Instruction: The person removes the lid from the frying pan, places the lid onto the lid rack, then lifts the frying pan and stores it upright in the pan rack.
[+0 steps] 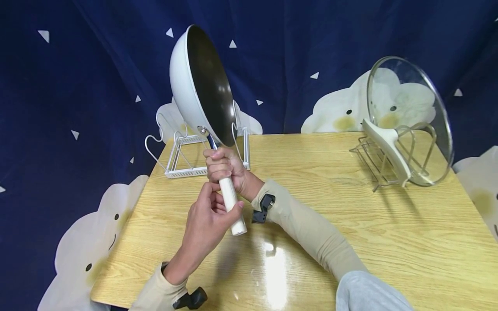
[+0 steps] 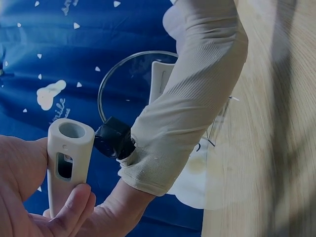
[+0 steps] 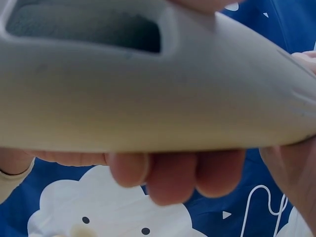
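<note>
A deep frying pan (image 1: 208, 82), white outside and dark inside, is held up on its side with its white handle (image 1: 228, 196) slanting down toward me. My right hand (image 1: 229, 166) wraps its fingers round the handle near the pan. Lower down, my left hand (image 1: 206, 220) holds the handle's end between thumb and fingers. In the left wrist view the handle (image 2: 70, 163) shows a round hole at its end and a slot in its side. The right wrist view has the handle (image 3: 148, 103) very close, fingertips (image 3: 170, 177) curling out beneath it.
Behind the pan stands a white wire rack (image 1: 186, 174) at the table's back left. On the right, a metal rack (image 1: 383, 183) bears an upright glass lid (image 1: 412, 99) with a white curved piece (image 1: 389, 144) against it. A dark blue curtain (image 1: 280, 52) hangs behind the wooden table (image 1: 311, 164).
</note>
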A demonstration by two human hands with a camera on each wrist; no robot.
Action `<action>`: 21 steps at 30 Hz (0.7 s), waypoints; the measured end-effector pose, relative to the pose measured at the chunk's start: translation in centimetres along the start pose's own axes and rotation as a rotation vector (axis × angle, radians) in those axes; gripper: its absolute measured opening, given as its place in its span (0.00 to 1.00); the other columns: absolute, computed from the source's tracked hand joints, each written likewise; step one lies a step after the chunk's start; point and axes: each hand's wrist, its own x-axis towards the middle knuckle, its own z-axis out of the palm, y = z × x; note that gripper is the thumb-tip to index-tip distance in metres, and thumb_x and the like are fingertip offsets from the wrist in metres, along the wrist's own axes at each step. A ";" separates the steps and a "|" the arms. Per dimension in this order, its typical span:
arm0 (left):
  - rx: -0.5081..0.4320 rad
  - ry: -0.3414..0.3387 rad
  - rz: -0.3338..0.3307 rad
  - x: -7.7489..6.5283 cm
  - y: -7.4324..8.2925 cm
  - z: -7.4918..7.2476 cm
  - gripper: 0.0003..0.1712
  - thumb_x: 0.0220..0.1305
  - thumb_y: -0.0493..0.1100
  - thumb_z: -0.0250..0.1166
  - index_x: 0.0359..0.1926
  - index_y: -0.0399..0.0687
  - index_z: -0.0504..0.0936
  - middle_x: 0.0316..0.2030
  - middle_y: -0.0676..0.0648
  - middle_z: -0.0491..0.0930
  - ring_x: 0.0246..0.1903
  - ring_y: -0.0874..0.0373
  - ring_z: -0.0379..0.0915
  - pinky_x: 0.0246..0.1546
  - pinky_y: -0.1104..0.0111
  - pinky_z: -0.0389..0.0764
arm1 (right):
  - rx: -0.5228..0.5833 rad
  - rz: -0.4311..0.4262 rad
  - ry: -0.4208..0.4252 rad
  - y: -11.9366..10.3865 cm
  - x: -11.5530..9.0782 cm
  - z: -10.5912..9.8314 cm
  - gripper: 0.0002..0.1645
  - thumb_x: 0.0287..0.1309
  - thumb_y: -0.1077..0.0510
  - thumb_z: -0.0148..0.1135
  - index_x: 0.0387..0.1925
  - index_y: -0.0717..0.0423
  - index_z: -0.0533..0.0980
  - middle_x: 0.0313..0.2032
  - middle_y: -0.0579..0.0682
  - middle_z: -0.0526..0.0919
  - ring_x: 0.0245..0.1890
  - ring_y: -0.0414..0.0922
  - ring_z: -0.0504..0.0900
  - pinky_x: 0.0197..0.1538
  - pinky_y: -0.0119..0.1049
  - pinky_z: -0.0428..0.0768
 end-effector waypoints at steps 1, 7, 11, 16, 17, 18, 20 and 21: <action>0.003 0.000 -0.003 0.0 0.0 0.0 0.26 0.55 0.44 0.77 0.50 0.45 0.73 0.28 0.51 0.80 0.26 0.60 0.77 0.26 0.71 0.81 | 0.001 -0.001 -0.001 0.0 0.0 0.0 0.25 0.54 0.73 0.56 0.18 0.46 0.55 0.11 0.36 0.52 0.10 0.33 0.52 0.15 0.24 0.59; 0.003 -0.004 -0.018 0.0 -0.1 0.3 0.26 0.55 0.44 0.77 0.50 0.45 0.73 0.29 0.51 0.80 0.27 0.60 0.77 0.26 0.71 0.81 | 0.016 -0.005 -0.005 0.0 -0.3 -0.2 0.23 0.54 0.73 0.56 0.18 0.48 0.57 0.11 0.36 0.52 0.10 0.32 0.53 0.14 0.25 0.60; 0.002 -0.004 -0.016 0.0 -0.1 0.5 0.26 0.55 0.43 0.77 0.51 0.45 0.73 0.30 0.51 0.80 0.27 0.60 0.77 0.27 0.71 0.81 | 0.030 -0.003 -0.008 0.0 -0.5 -0.3 0.22 0.55 0.73 0.55 0.19 0.48 0.58 0.11 0.36 0.53 0.10 0.32 0.53 0.15 0.25 0.60; 0.016 0.001 -0.014 0.0 -0.1 0.7 0.26 0.55 0.44 0.77 0.50 0.45 0.73 0.29 0.51 0.79 0.27 0.60 0.77 0.27 0.71 0.81 | 0.039 0.003 -0.013 0.0 -0.6 -0.2 0.23 0.55 0.73 0.55 0.19 0.49 0.58 0.11 0.36 0.52 0.10 0.32 0.52 0.15 0.24 0.59; 0.017 0.000 -0.014 0.0 -0.1 0.7 0.26 0.55 0.44 0.77 0.50 0.45 0.73 0.29 0.51 0.80 0.27 0.60 0.77 0.27 0.71 0.81 | 0.044 0.004 -0.015 0.0 -0.6 -0.3 0.23 0.55 0.73 0.55 0.19 0.48 0.58 0.11 0.35 0.52 0.10 0.32 0.52 0.15 0.24 0.59; 0.019 0.000 -0.013 0.0 -0.1 0.8 0.27 0.55 0.44 0.77 0.50 0.45 0.73 0.29 0.51 0.80 0.27 0.60 0.77 0.27 0.71 0.81 | 0.048 0.005 -0.016 0.0 -0.6 -0.3 0.23 0.55 0.73 0.55 0.19 0.48 0.57 0.11 0.35 0.53 0.10 0.32 0.52 0.15 0.24 0.59; 0.024 -0.002 -0.012 0.0 -0.1 0.8 0.27 0.55 0.44 0.77 0.51 0.45 0.73 0.29 0.52 0.80 0.28 0.60 0.77 0.27 0.71 0.81 | 0.059 0.006 -0.020 0.0 -0.7 -0.4 0.23 0.55 0.73 0.55 0.19 0.48 0.57 0.11 0.35 0.53 0.10 0.32 0.52 0.14 0.24 0.59; 0.028 -0.002 -0.012 0.0 -0.1 0.9 0.27 0.55 0.45 0.77 0.51 0.45 0.73 0.29 0.52 0.80 0.28 0.61 0.77 0.27 0.71 0.81 | 0.065 0.005 -0.021 -0.1 -0.7 -0.4 0.24 0.54 0.73 0.55 0.19 0.48 0.57 0.11 0.35 0.53 0.10 0.32 0.53 0.14 0.24 0.59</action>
